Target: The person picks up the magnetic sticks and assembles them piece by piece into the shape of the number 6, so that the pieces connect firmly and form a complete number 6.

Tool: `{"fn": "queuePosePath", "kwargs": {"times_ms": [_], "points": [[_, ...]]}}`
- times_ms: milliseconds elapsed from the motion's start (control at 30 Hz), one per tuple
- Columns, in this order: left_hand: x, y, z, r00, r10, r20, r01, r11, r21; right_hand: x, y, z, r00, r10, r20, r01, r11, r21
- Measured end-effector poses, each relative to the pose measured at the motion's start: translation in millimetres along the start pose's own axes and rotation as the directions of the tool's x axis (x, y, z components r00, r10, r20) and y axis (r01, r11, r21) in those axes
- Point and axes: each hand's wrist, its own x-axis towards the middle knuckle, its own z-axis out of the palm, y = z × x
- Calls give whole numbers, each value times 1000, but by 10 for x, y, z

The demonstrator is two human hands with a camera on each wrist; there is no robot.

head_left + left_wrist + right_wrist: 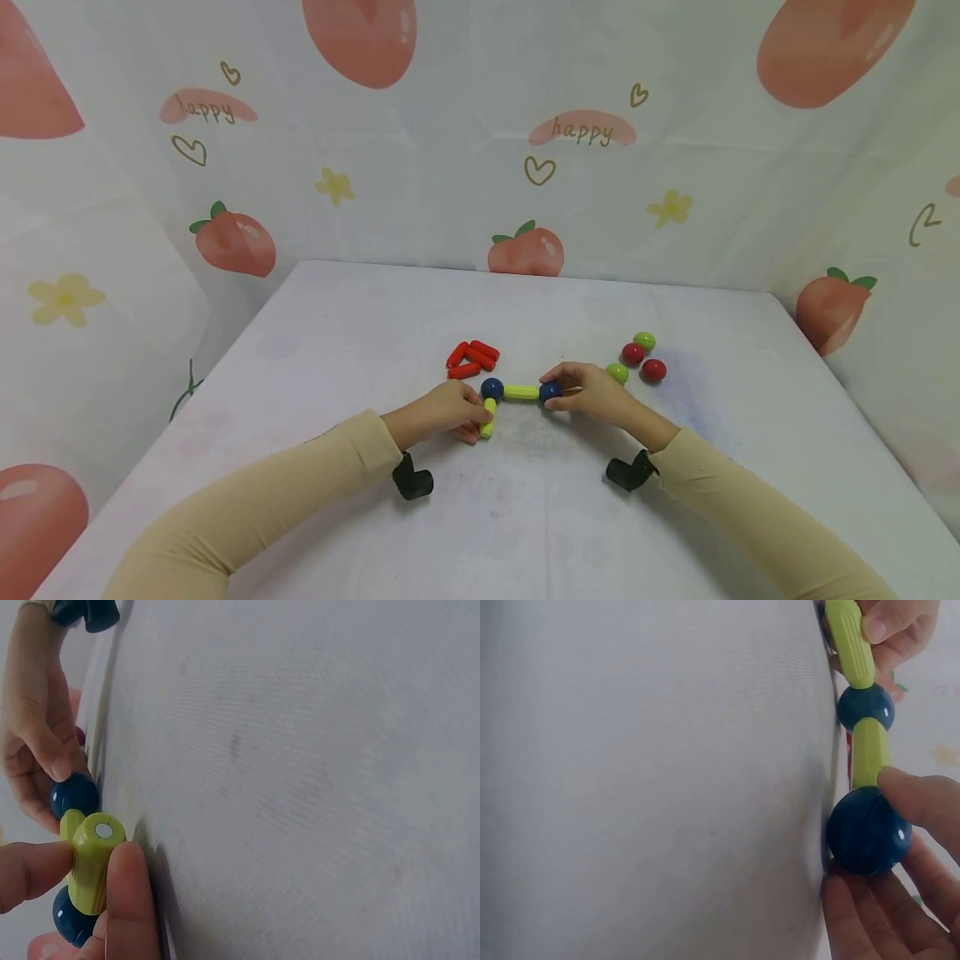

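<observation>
Two dark blue balls and two yellow-green rods form an L-shaped chain on the white table. In the head view the left hand (448,408) pinches the near rod (487,417) between thumb and finger. That rod meets the corner ball (492,389), from which the second rod (521,392) runs right to the end ball (551,392). The right hand (596,392) grips this end ball with thumb and fingertips. A silvery round spot (104,831) shows on the near rod's free end in the left wrist view. From the right wrist view, the end ball (868,831) sits between thumb and fingers.
Several red rods (474,358) lie just beyond the left hand. Behind the right hand are two dark red balls (654,371) and two green balls (644,341). A printed cloth (450,183) hangs behind the white table (495,533). Each wrist carries a black camera mount (412,479).
</observation>
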Motion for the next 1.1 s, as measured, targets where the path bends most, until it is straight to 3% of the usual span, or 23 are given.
{"fn": "queuePosePath", "kwargs": {"times_ms": [300,667,900,1100], "points": [[11,-3,-8,1000,-6,6,6,1000,-4,-60,-19,-111,999,-53,5,52,995,88],[-25,19,-14,1000,0,0,0,1000,2,-264,-77,-506,985,-91,-148,101,993,57],[-24,14,-8,1000,-1,-2,1,1000,-7,-356,-12,-675,970,-84,-228,91,996,20],[-13,8,-6,1000,4,0,-4,1000,-1,-386,101,-720,970,-35,-241,38,999,9]]}}
